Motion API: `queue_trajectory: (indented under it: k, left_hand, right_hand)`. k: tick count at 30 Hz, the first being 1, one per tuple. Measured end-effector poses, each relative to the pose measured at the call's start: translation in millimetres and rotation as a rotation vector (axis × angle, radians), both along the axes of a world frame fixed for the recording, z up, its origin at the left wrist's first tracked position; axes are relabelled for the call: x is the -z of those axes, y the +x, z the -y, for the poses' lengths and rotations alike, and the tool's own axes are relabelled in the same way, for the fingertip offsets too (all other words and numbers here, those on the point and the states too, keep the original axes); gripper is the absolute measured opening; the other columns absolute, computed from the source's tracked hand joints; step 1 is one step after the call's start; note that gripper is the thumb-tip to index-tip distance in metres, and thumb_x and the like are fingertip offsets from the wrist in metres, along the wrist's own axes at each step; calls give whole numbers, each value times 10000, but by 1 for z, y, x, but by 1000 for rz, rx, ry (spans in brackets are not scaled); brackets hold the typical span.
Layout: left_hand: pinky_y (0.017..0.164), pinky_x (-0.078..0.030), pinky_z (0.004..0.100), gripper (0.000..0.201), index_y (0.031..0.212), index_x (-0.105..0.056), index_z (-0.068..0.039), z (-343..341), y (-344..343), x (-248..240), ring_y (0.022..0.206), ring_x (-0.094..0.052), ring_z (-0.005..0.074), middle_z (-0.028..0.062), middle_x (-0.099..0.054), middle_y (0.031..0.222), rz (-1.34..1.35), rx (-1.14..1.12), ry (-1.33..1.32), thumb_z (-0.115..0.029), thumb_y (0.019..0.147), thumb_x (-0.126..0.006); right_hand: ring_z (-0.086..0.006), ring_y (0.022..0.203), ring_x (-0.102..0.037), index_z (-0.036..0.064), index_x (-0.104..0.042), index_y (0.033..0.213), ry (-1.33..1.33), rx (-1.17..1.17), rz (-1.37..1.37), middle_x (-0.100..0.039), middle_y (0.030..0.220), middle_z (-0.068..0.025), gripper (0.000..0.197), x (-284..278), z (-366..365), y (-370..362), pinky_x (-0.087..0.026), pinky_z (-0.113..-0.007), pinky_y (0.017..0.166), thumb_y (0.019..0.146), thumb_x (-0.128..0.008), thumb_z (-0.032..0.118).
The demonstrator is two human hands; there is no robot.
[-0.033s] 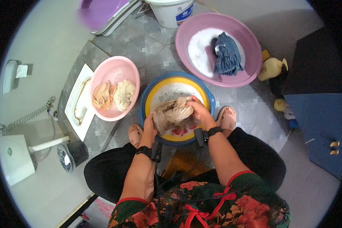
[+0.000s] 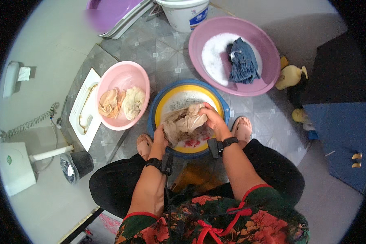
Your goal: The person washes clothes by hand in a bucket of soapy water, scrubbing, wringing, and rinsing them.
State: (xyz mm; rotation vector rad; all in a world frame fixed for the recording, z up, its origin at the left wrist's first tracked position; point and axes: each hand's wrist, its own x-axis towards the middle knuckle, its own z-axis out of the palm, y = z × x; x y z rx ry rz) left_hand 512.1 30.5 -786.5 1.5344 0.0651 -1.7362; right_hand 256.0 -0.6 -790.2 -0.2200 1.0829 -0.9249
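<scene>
Both hands, left hand (image 2: 159, 137) and right hand (image 2: 214, 120), clench the wet beige cloth (image 2: 186, 123) bunched above the yellow basin (image 2: 163, 106), so runoff falls inside.

pink basin (image 2: 124, 73) with two cloths | purple basin (image 2: 268, 49), suds, blue garment (image 2: 243, 61) | white bucket (image 2: 185, 16)

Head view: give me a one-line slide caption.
Both hands, left hand and right hand, grip a wet beige cloth over a yellow-and-blue basin of suds.
</scene>
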Motion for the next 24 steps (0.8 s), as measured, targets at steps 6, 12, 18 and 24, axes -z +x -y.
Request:
queue_trajectory:
  k: [6, 12, 18, 24]
  left_hand:
    - [773, -501, 425, 396, 1253, -444, 57, -9, 2, -17, 980, -560, 289, 183, -515, 1225, 272, 259, 212, -209, 959, -436]
    - [943, -401, 354, 500, 1332, -423, -3, 31, -8, -55, 1123, -527, 236, 156, -489, 1288, 678, 366, -586, -263, 916, -521]
    - [764, -428, 269, 368, 1141, -551, -25, 56, -25, -136, 857, -540, 115, 20, -580, 948, 118, 558, -610, -307, 906, -551]
    - [668, -452, 271, 234, 1035, -543, -114, 56, -12, -156, 824, -528, 111, -6, -539, 928, 420, 499, -593, -317, 919, -528]
  right_hand:
    - [-250, 944, -565, 41, -533, 1040, -207, 6, 409, -571, 1007, -92, 395, -77, 22, 17, -477, -365, 841, 647, -493, 16]
    - [-193, 833, -563, 46, -528, 984, -323, -129, 510, -552, 896, -59, 352, -130, 35, 25, -482, -302, 753, 633, -497, 31]
    - [-147, 781, -536, 55, -517, 921, -490, -163, 266, -536, 845, -26, 250, -131, 43, 16, -446, -253, 711, 674, -507, 14]
    - [-115, 874, -532, 63, -534, 936, -598, -274, -76, -543, 899, -4, 227, -140, 42, -5, -415, -227, 743, 717, -578, 22]
